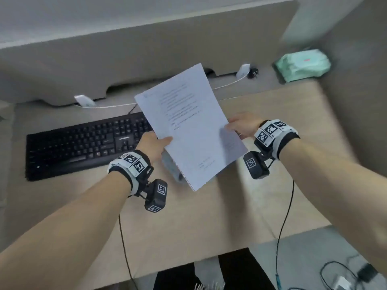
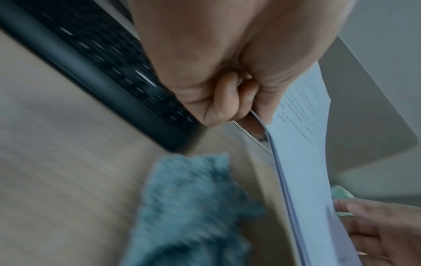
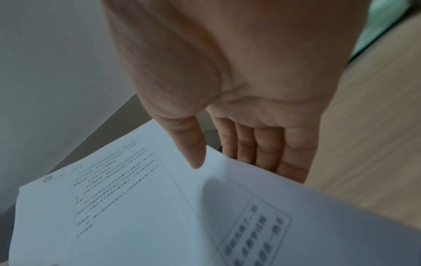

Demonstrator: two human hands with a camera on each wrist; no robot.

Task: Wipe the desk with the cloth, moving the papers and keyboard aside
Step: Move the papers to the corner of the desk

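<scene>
A stack of white printed papers is held tilted above the wooden desk, between both hands. My left hand pinches its left edge, with the fingers curled under. My right hand holds the right edge, thumb on top and fingers underneath. A blue-grey cloth lies crumpled on the desk below the papers, and in the left wrist view the cloth is blurred. The black keyboard sits on the desk to the left, its right end hidden behind the papers.
A green tissue pack rests at the far right corner. White chargers and cables run along the grey partition at the back. A side wall closes the right. Cables hang from both wrists over the desk's front edge.
</scene>
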